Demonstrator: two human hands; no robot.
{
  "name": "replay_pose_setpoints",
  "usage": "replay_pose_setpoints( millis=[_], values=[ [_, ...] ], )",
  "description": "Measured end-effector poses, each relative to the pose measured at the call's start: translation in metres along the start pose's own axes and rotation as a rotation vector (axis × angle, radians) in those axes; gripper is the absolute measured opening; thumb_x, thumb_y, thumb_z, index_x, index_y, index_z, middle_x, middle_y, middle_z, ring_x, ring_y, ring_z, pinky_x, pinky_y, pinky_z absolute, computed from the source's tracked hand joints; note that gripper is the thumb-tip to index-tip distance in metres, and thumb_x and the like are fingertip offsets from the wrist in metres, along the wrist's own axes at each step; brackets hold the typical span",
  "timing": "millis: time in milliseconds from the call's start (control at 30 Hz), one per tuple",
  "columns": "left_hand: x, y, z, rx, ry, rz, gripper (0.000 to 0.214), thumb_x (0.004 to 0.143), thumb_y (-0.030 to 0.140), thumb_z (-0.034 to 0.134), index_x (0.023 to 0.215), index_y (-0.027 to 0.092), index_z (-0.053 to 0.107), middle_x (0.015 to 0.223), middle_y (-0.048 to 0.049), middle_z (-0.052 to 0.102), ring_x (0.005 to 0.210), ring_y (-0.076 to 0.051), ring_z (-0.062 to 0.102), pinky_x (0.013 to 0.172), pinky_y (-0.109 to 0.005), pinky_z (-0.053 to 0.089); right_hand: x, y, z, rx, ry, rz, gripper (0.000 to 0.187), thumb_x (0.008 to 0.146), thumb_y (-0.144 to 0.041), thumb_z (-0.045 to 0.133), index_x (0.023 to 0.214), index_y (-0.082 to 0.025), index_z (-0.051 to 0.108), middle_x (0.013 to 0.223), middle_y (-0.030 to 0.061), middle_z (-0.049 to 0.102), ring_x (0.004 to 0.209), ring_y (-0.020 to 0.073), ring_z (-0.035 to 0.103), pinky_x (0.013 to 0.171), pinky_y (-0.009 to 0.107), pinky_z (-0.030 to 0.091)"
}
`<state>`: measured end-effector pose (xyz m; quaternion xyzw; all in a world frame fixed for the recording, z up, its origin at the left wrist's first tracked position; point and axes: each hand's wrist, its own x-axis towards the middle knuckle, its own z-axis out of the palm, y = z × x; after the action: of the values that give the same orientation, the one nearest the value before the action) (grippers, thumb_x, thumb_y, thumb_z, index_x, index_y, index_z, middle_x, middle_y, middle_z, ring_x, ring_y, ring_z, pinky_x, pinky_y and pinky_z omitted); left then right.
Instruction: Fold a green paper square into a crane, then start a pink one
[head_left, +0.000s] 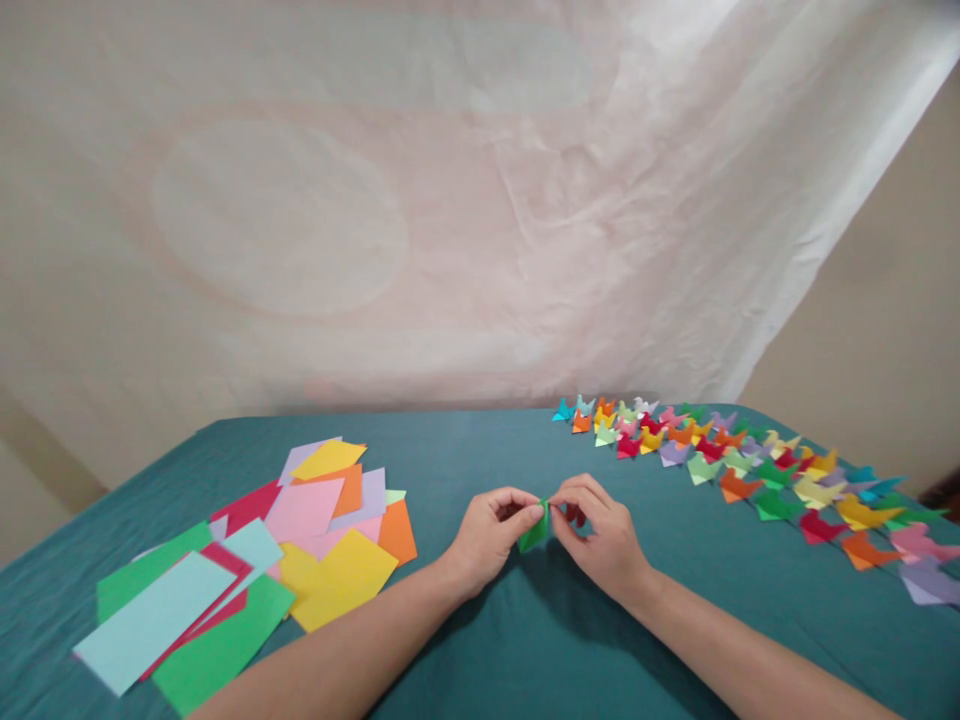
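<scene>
A small folded piece of green paper is held up between my two hands, just above the teal cloth. My left hand pinches its upper left part between thumb and index finger. From the other side, the thumb and fingertips of my right hand close on its upper right edge. The paper's green face hangs below the fingers, and its top is partly hidden by the fingertips. How far it is folded is too small to make out.
Loose sheets of coloured paper, such as a yellow sheet and a light blue sheet, lie overlapping at left. Rows of folded paper birds, among them an orange bird, stand at right on the teal tablecloth. A pale sheet hangs behind.
</scene>
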<state>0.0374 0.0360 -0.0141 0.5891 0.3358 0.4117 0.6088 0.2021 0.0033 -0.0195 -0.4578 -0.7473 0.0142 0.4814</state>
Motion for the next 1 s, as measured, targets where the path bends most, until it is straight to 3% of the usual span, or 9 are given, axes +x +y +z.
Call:
replay_pose_setpoints(
  millis=[700,1000],
  values=[
    [0.0017,-0.0031,-0.0014,-0.005,0.013,-0.014,0.029,0.069,0.038,0.070,0.081,0.011,0.066,0.070,-0.0016,0.061,0.065,-0.012,0.051,0.064,-0.023,0.039,0.0002,-0.0002,0.0012,0.049,0.000,0.023,0.006,0.081,-0.015,0.053,0.084,-0.019,0.055,0.081,0.0023,0.054,0.058,0.0103,0.051,0.057,0.024,0.045],
    [0.0018,0.0015,-0.0013,-0.045,0.086,-0.021,0.034,0.065,0.042,0.073,0.079,0.012,0.066,0.071,-0.0023,0.062,0.066,-0.013,0.052,0.066,-0.024,0.040,-0.0003,0.0000,-0.0008,0.076,-0.063,0.062,0.004,0.082,-0.018,0.053,0.086,-0.020,0.054,0.083,0.0028,0.053,0.061,0.0115,0.052,0.059,0.025,0.044]
  ],
)
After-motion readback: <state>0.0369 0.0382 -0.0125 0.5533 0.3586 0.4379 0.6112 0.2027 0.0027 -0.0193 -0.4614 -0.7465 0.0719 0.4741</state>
